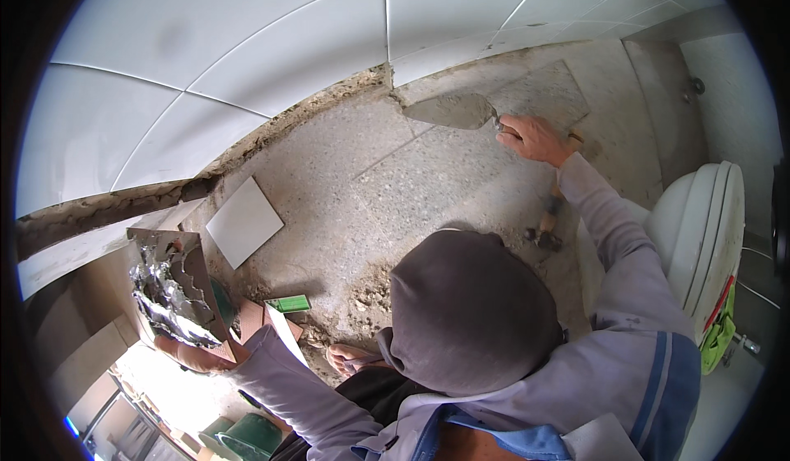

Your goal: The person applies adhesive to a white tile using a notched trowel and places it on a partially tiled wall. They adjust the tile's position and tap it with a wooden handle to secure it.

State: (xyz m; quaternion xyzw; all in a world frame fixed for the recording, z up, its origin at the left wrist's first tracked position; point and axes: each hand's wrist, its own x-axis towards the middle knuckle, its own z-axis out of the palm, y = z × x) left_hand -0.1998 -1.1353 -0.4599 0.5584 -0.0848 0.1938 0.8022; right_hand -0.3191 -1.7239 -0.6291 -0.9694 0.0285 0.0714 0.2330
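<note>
My left hand (193, 354), at the lower left, supports a tile (206, 296) from below, with its fingers curled round the lower edge. Wet grey mortar (169, 292) lies in uneven ridges over the tile's raised face. At the upper right, my right hand (533, 138) is closed round the handle of a pointing trowel (453, 111). Its broad blade, coated in grey, points left toward the foot of the tiled wall, low over the floor. Whether the blade touches the floor I cannot tell. Below my right hand, partly behind my forearm, lies a hammer (547, 222).
A loose white tile (244, 222) lies on the speckled floor (329, 165). Near my foot (350, 357) are reddish tile pieces (251, 319), a green block (288, 304) and crumbled rubble (370, 296). A white toilet (691, 231) stands right; a green bucket (253, 435) is lower left.
</note>
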